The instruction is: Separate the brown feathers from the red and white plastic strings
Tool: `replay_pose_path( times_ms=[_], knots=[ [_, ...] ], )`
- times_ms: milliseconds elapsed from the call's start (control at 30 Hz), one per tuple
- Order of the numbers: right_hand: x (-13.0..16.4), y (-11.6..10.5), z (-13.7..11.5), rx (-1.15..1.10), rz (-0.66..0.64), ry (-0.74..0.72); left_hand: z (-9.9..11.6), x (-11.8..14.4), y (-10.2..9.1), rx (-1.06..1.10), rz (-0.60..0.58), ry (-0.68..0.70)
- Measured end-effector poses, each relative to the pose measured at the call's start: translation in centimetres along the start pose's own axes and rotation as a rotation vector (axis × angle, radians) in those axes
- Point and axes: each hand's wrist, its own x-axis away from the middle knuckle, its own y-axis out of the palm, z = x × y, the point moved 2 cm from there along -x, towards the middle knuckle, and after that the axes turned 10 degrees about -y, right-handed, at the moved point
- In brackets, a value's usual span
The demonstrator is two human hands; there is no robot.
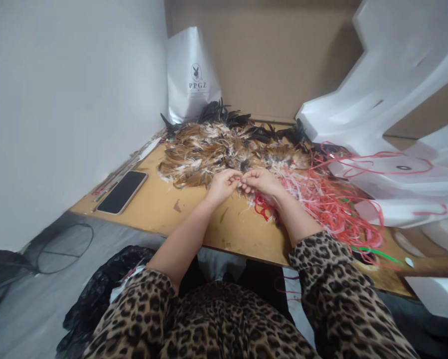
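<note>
My left hand and my right hand meet fingertip to fingertip over the table, just in front of a heap of brown feathers. Both are closed in a pinch. A speck of red and white shows between the fingers, too small and blurred to name. Below and beside my right hand, a short bunch of red strands lies on the tabletop. It borders a large tangle of pink and red strips to the right.
A phone lies on the table at left. Behind the feathers stands a white printed bag. White sheet material rises at right, with pink cord across it. A black plastic bag is on the floor, lower left.
</note>
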Motion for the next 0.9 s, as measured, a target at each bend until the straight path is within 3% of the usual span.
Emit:
replay_pose_path(
  times_ms=[267, 467, 633, 900],
  knots=[
    [0.4, 1.1, -0.7, 0.069, 0.100, -0.073, -0.8, -0.5, 0.3, 0.363, -0.072, -0.367],
    [0.3, 1.2, -0.4, 0.142, 0.107, -0.098, -0.8, -0.5, 0.4, 0.373, -0.051, -0.519],
    [0.1, 1.4, 0.0, 0.159, 0.128, -0.120, -0.9, -0.5, 0.4, 0.283, -0.022, -0.510],
    [-0.1, 1.5, 0.0, 0.028, 0.139, -0.039, -1.3, -0.6, 0.3, 0.211, 0.079, -0.336]
  ],
)
